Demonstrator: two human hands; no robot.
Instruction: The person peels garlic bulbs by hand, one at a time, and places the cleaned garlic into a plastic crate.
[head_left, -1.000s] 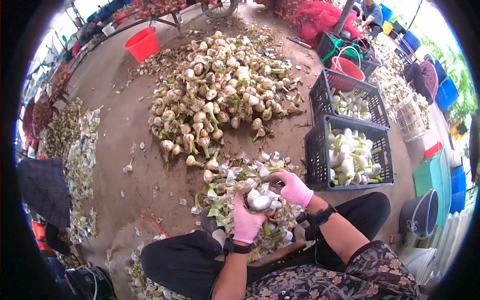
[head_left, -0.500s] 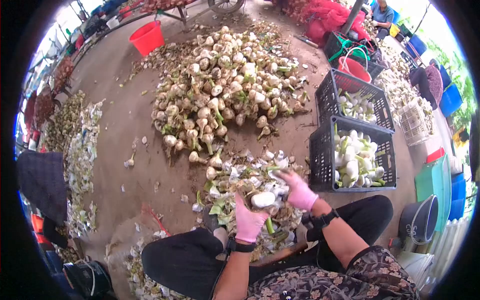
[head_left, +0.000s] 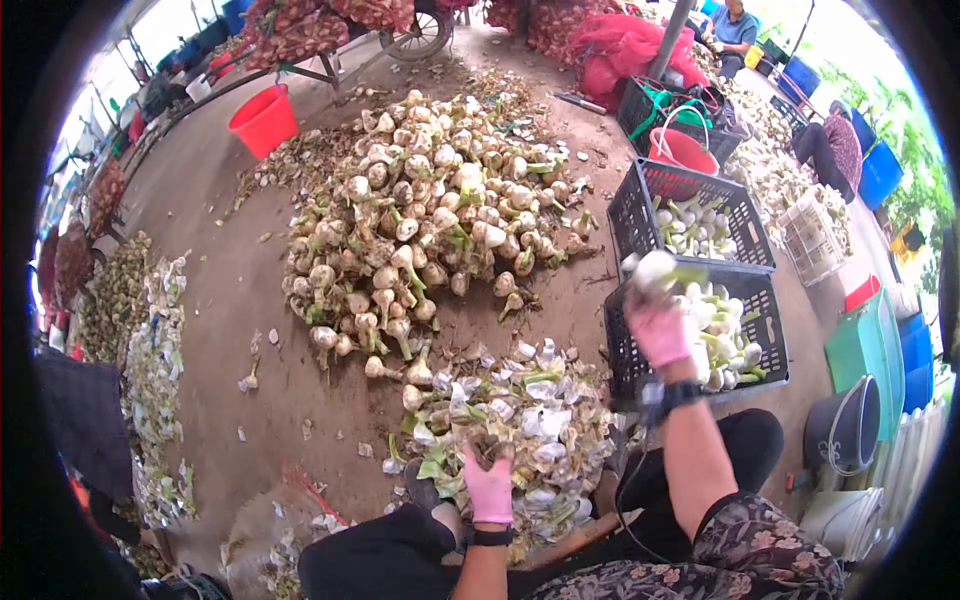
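My right hand (head_left: 660, 325), in a pink glove and slightly blurred, holds a peeled white garlic bulb (head_left: 655, 268) with a green stem over the left edge of the nearer black crate (head_left: 622, 375). Peeled bulbs fill much of that crate. Low in front of me, my left hand (head_left: 489, 490), also pink-gloved, is above the near-left part of a heap of garlic skins (head_left: 545, 425). Its thumb and fingers are apart, with nothing seen between them. Beyond the skins lies a large pile of unpeeled garlic (head_left: 420, 210).
A second black crate (head_left: 760, 230) with bulbs stands behind the first, a red bucket (head_left: 685, 150) at its far end. Another red bucket (head_left: 264, 120) stands beyond the pile. Two people (head_left: 735, 35) (head_left: 835, 150) sit at the far right. My knees flank the skins.
My right hand has moved up and right from the skins to the crate, now with the white bulb. My left hand has let go of the bulb and sits slightly lower. The view has shifted.
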